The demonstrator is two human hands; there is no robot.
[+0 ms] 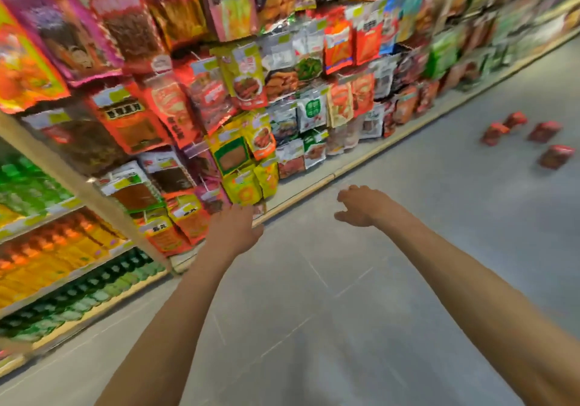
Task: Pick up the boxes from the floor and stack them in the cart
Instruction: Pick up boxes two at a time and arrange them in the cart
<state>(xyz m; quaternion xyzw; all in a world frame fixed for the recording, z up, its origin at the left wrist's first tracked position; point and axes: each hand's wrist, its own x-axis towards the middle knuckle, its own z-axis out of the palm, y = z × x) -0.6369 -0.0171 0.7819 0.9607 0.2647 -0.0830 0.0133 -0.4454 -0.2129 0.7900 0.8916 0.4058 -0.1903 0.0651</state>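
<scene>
Both arms are being held out over the grey floor [314, 295]. The left hand [237, 229] is being held beside the snack shelf [219, 123], fingers extended and empty. The right hand [361, 206] is being held with fingers loosely curled, gripping nothing. 4 red boxes [544, 131] are lying on the floor at far right, well apart from both hands
</scene>
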